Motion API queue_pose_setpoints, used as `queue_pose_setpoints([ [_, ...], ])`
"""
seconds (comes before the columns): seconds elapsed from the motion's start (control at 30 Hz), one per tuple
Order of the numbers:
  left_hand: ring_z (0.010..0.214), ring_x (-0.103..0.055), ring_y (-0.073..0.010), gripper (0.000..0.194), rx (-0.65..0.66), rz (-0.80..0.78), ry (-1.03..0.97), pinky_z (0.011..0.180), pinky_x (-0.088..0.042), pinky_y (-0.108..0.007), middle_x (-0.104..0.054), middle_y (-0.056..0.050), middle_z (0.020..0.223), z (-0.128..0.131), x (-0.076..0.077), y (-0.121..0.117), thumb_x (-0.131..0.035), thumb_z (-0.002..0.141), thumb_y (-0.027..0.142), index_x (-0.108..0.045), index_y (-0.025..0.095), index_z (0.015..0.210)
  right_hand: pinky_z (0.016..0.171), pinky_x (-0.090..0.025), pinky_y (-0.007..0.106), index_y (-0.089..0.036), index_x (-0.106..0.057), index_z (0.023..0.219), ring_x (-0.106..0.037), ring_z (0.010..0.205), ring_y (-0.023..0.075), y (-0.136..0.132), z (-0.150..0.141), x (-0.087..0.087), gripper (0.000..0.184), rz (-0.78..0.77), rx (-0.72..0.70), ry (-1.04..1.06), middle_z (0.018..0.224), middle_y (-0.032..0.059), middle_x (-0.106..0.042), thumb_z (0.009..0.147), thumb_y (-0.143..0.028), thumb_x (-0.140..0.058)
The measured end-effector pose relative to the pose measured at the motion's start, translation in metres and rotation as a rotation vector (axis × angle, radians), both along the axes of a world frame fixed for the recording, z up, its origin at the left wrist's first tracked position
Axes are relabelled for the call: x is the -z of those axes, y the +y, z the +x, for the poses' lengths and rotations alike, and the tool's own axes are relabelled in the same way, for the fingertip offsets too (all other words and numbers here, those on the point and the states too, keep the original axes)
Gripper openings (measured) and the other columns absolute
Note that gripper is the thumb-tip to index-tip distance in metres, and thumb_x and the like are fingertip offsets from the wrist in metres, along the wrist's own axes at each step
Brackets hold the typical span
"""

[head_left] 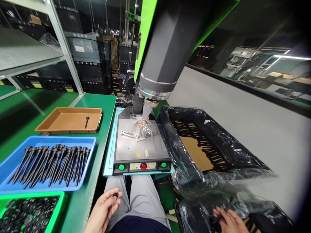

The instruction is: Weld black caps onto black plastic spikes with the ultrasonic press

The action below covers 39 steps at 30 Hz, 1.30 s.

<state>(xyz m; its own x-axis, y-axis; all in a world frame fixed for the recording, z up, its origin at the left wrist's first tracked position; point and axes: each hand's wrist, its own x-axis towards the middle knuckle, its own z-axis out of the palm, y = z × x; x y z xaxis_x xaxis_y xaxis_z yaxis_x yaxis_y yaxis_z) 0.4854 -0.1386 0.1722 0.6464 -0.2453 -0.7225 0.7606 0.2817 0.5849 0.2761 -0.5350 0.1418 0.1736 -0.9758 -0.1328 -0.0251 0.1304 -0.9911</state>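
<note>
My left hand (pixel 106 204), above my lap, pinches a small black round part (pixel 115 194) between thumb and fingers. At the lower right, my right hand (pixel 228 217) reaches over a box lined with black plastic film (pixel 196 215). Its fingers are curled around something dark that I cannot make out against the film. In front of me stands a press with a metal plate (pixel 136 149), where a fixture wrapped in clear film (pixel 145 129) sits under the press head. Left of my left hand, a green bin (pixel 63 197) holds many loose black round parts (pixel 29 213).
A blue tray (pixel 93 144) of long black stems with wide heads (pixel 55 161) lies on the green table (pixel 84 200). Behind it, a brown tray (pixel 65 119) holds one stem (pixel 86 122). Right of the press, a film-lined box (pixel 170 142) contains rows of black stems (pixel 213 155) and cardboard.
</note>
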Motion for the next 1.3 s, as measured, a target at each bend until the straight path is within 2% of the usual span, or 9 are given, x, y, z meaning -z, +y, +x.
queue_pose_setpoints([
  [0.07,0.074,-0.069,-0.0146,0.027,0.013,-0.03,-0.01,0.068,-0.059,-0.023,-0.071,-0.017,0.103,0.009,0.003,-0.012,-0.07,0.075,0.007,-0.067,0.008,0.101,0.044,-0.044,0.025,-0.023,-0.058,0.083,-0.055,0.053,0.0149,0.022,0.027,-0.021,0.046,0.059,-0.117,-0.064,0.068,-0.0007,-0.061,0.046,-0.03,-0.085],
  [0.17,0.072,-0.069,-0.0131,0.019,-0.004,-0.063,-0.048,0.071,-0.059,-0.023,-0.071,-0.019,0.104,0.024,0.0,-0.027,-0.061,0.084,0.008,-0.068,0.006,0.101,0.037,-0.031,0.02,-0.018,-0.06,0.096,-0.042,0.045,0.0077,0.065,0.07,-0.036,0.046,0.114,-0.453,-0.026,0.066,-0.0024,-0.058,0.06,-0.037,-0.083],
  [0.33,0.078,-0.07,-0.0144,0.024,-0.005,-0.11,-0.15,0.07,-0.058,-0.022,-0.072,-0.016,0.105,0.041,-0.025,-0.047,-0.068,0.08,0.01,-0.07,0.009,0.103,0.043,-0.032,0.021,-0.016,-0.064,0.1,-0.046,0.049,0.0087,0.146,0.13,-0.029,0.037,0.186,-1.031,0.022,0.069,0.0013,-0.06,0.078,-0.046,-0.07],
  [0.43,0.095,-0.069,-0.0194,0.029,-0.014,-0.191,-0.26,0.078,-0.057,-0.025,-0.072,-0.014,0.108,0.043,-0.04,-0.051,-0.077,0.073,0.019,-0.071,0.012,0.101,0.045,-0.033,0.022,-0.017,-0.066,0.097,-0.045,0.049,0.0076,0.181,0.153,-0.031,0.034,0.208,-1.195,-0.056,0.074,0.0013,-0.06,0.08,-0.046,-0.066],
  [0.53,0.104,-0.066,-0.0219,0.032,-0.027,-0.22,-0.374,0.086,-0.054,-0.03,-0.071,-0.013,0.111,0.043,-0.045,-0.05,-0.08,0.069,0.023,-0.073,0.014,0.099,0.047,-0.034,0.022,-0.018,-0.066,0.098,-0.044,0.049,0.0072,0.195,0.166,-0.038,0.03,0.181,-1.265,-0.098,0.072,-0.0006,-0.058,0.083,-0.044,-0.064],
  [0.73,0.102,-0.066,-0.0231,0.028,-0.039,-0.214,-0.478,0.092,-0.05,-0.036,-0.071,-0.013,0.112,0.04,-0.043,-0.049,-0.079,0.07,0.023,-0.074,0.016,0.097,0.049,-0.036,0.023,-0.019,-0.067,0.1,-0.044,0.051,0.0078,0.191,0.171,-0.042,0.025,0.105,-1.325,-0.106,0.072,-0.0006,-0.058,0.086,-0.038,-0.062],
  [0.93,0.097,-0.068,-0.0225,0.026,-0.016,-0.25,-0.454,0.088,-0.051,-0.036,-0.072,-0.012,0.11,0.044,-0.045,-0.054,-0.079,0.071,0.024,-0.075,0.017,0.095,0.045,-0.032,0.022,-0.017,-0.064,0.099,-0.04,0.046,0.0061,0.188,0.171,-0.046,0.032,0.253,-1.362,-0.152,0.075,0.0003,-0.061,0.084,-0.045,-0.063],
  [1.13,0.095,-0.068,-0.0232,0.028,-0.022,-0.237,-0.414,0.08,-0.053,-0.032,-0.072,-0.011,0.111,0.047,-0.045,-0.058,-0.081,0.068,0.024,-0.075,0.017,0.095,0.049,-0.036,0.023,-0.02,-0.067,0.101,-0.045,0.053,0.0092,0.192,0.17,-0.042,0.025,0.011,-1.292,-0.101,0.073,-0.0005,-0.058,0.086,-0.039,-0.062],
  [1.3,0.092,-0.069,-0.0207,0.027,-0.003,-0.238,-0.395,0.081,-0.054,-0.032,-0.072,-0.011,0.111,0.047,-0.047,-0.059,-0.08,0.069,0.024,-0.075,0.016,0.094,0.042,-0.028,0.021,-0.018,-0.063,0.098,-0.037,0.045,0.0057,0.194,0.17,-0.039,0.035,0.34,-1.321,-0.201,0.074,-0.0002,-0.058,0.081,-0.048,-0.066],
])
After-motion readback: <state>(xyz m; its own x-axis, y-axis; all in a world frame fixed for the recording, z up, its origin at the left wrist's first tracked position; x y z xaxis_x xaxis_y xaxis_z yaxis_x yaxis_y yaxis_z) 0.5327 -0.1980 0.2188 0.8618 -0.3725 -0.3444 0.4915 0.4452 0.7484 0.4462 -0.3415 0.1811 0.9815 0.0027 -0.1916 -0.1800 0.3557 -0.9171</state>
